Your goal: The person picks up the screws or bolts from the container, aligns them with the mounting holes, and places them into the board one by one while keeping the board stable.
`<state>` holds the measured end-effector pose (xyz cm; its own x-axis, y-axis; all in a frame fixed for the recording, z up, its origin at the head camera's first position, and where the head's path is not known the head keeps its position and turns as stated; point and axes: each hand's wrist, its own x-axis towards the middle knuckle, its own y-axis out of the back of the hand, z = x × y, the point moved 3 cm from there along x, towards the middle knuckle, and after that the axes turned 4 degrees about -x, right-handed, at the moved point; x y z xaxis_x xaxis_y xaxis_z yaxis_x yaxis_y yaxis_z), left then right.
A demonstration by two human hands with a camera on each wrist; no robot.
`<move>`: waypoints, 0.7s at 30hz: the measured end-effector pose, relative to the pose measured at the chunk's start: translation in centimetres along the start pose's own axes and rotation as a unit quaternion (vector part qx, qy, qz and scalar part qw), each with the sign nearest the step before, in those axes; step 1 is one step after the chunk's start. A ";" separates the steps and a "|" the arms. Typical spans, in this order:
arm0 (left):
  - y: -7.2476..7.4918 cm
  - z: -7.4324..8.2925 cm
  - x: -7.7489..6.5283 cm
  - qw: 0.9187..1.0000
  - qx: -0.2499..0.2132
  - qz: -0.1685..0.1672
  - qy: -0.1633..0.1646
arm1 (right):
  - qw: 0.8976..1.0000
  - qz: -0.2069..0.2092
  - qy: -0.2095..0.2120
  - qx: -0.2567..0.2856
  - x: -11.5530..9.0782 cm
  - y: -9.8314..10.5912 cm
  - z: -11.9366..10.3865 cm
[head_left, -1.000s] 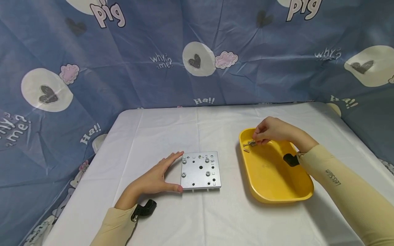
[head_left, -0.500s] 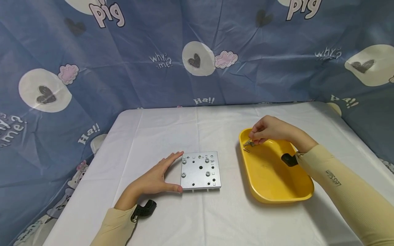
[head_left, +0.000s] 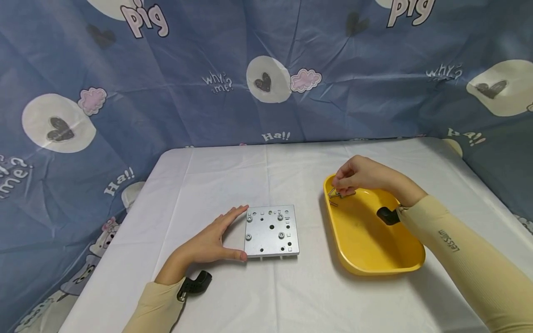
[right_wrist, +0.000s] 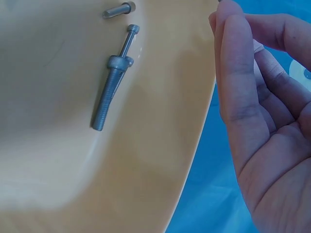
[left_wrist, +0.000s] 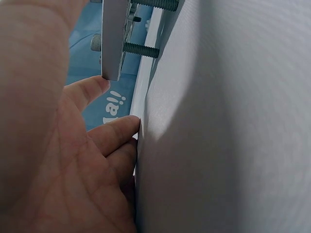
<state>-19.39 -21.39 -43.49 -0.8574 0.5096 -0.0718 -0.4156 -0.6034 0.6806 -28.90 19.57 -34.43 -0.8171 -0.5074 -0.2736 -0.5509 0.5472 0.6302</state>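
Left hand (head_left: 209, 243), lower left of centre, is ungripping, spread thumb and forefinger touching the left edge of the metal plate (head_left: 270, 238) at mid-frame. Yellow tray (head_left: 362, 249) sits right of centre; over its upper-left end the right hand (head_left: 364, 175) pinches a slender screw (head_left: 331, 191), partly hidden, near loose screws (right_wrist: 107, 93).

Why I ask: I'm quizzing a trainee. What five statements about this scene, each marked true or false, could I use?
1. The right hand is over the yellow tray. True.
2. The left hand touches the metal plate. True.
3. The yellow tray stands left of the metal plate. False: it stands to the right.
4. Loose screws lie inside the yellow tray. True.
5. The metal plate's underside is bare. False: threaded shanks poke out below it.
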 end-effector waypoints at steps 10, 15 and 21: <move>0.0 0.0 0.0 1.000 0.005 -0.001 0.000 | 1.000 -0.003 0.010 0.005 0.2 0.0 -0.4; 0.1 0.1 -0.1 1.000 0.004 -0.001 0.006 | 1.000 -0.002 0.014 0.004 0.2 0.1 -0.6; 0.2 0.1 -0.1 1.000 0.003 -0.001 0.008 | 1.000 -0.003 0.019 -0.006 0.3 0.2 -1.1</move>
<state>-19.34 -21.46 -43.28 -0.8613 0.5010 -0.0844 -0.4155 -0.5989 0.6847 -29.03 18.81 -33.57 -0.8069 -0.5350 -0.2503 -0.5533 0.5363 0.6374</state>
